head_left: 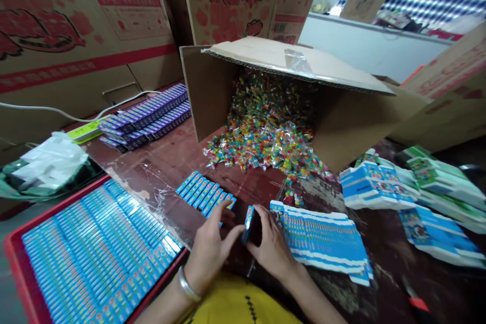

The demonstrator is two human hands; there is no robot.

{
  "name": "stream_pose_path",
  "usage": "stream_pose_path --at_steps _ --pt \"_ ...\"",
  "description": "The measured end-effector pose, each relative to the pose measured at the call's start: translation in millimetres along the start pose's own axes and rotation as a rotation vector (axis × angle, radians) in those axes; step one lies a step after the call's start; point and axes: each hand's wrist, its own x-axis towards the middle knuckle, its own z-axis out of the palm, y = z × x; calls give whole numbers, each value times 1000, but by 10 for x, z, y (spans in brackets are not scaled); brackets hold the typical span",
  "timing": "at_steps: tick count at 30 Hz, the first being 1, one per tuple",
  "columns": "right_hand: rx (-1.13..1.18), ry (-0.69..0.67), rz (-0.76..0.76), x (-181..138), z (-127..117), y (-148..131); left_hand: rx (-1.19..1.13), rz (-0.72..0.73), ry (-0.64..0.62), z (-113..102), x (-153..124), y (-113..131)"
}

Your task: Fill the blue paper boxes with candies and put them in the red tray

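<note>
A small blue box (248, 224) stands on edge on the table between my hands. My right hand (272, 245) holds it at its two ends, between thumb and fingers. My left hand (213, 243), with a silver bangle at the wrist, has thumb and fingers apart. Its thumb tip is at the side of the box, and its fingers are by a short row of similar blue boxes (201, 191). Right of my right hand lies an overlapping stack of flat blue cartons (322, 235).
A tipped cardboard box (214, 93) spills small wrapped colourful candies (266, 136). At left, a red tray (15, 263) holds rows of blue boxes. Purple boxes (152, 116) stand behind. More flat cartons (375, 185) and a red-handled tool (418, 305) lie right.
</note>
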Motion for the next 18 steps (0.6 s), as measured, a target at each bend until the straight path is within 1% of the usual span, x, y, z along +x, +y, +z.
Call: stream_pose_path --at_steps 1,3,5,7,9,12,15,18 --pt "9 13 32 11 51 17 67 20 34 -78 -2 -56" --pt "3 37 65 43 142 26 224 75 50 -230 -7 -180" --pt "-24 57 70 89 218 7 374 145 21 -362 1 -287" --pt "-53 60 62 144 283 -28 499 225 -36 -466 38 -349" --pt "-69 44 51 198 338 -64 596 310 -124 -538 115 -355" --pt "-70 23 45 263 398 -111 694 412 -310 -577 295 -295" --pt "-69 35 43 299 426 -148 764 449 -487 -538 502 -229" --pt "-79 54 46 313 435 -172 820 459 -631 -471 672 -221"
